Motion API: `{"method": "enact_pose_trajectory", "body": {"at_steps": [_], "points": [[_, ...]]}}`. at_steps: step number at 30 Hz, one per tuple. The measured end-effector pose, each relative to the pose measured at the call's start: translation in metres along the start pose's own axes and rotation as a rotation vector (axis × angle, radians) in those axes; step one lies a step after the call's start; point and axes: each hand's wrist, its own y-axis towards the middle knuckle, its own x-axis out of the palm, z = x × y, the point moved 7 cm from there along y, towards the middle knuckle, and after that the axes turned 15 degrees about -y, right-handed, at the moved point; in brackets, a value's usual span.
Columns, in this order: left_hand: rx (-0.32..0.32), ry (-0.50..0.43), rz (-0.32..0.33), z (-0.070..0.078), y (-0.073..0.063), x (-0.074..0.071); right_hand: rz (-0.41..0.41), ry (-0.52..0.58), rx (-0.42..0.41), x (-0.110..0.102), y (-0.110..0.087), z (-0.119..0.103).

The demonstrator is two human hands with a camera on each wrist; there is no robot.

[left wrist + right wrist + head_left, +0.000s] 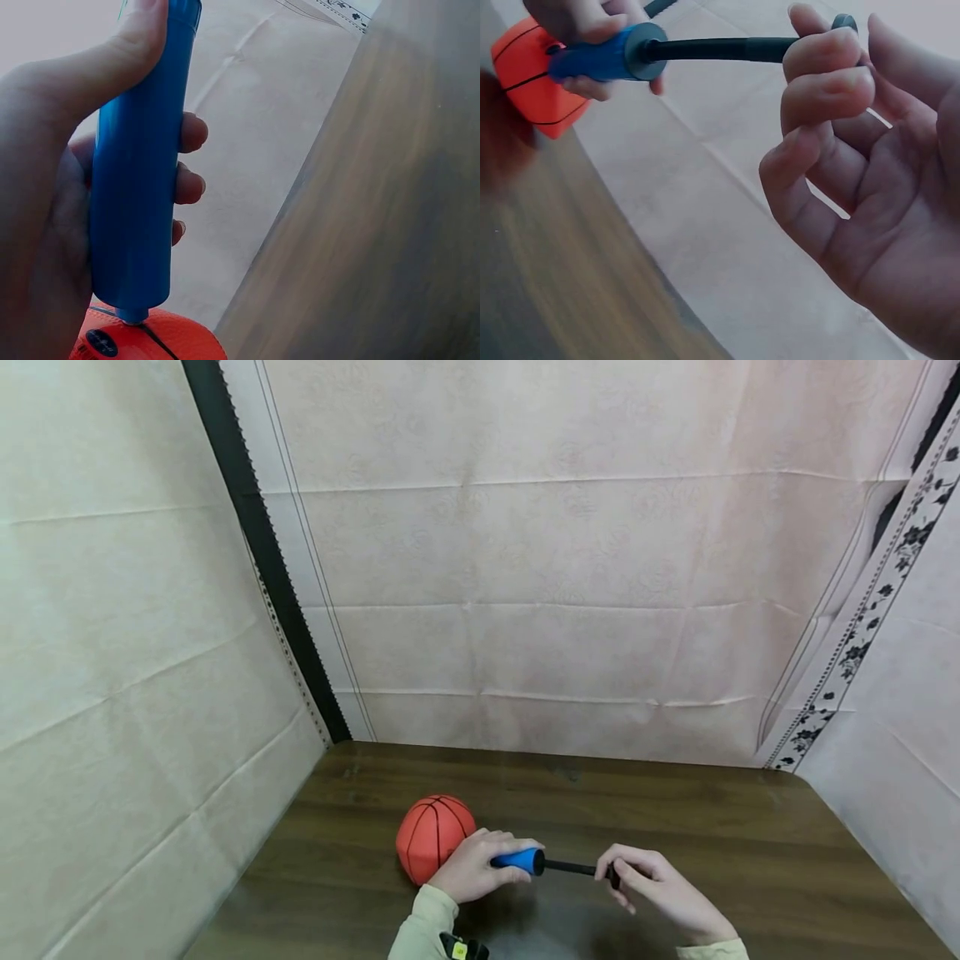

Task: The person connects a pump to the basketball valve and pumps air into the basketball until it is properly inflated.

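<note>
My left hand (480, 868) grips the blue barrel (139, 195) of a hand pump, fingers wrapped around it. At the barrel's lower end, in the left wrist view, a small nozzle (133, 313) meets the surface of an orange-red basketball (431, 839) with black seams. The ball's outline looks angular in the right wrist view. A black pump rod (720, 49) extends from the barrel's other end. Its far end is held by the curled fingers of my right hand (660, 893), which partly hide the black handle (845, 24).
Under the hands is a dark brown wooden tabletop (360, 793). Pale creased cloth (562, 543) hangs behind it, with more cloth on the left (135, 693) and right. A floral border strip (862, 635) runs down the right corner.
</note>
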Motion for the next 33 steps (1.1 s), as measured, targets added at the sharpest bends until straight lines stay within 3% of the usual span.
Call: {"method": "enact_pose_trajectory", "body": {"at_steps": [4,13,24,33], "points": [[-0.019,-0.012,0.001,0.000,-0.001,-0.002,-0.006,0.005,-0.015,-0.002,-0.002,-0.001],[0.005,0.028,0.008,0.002,-0.002,-0.004,-0.026,0.007,-0.027,-0.002,-0.003,-0.001],[-0.008,0.053,0.067,0.004,-0.004,-0.013,0.087,0.056,0.035,-0.012,-0.008,0.000],[-0.019,0.062,0.078,0.004,-0.001,-0.008,0.125,0.110,0.043,0.004,0.012,0.001]]}}
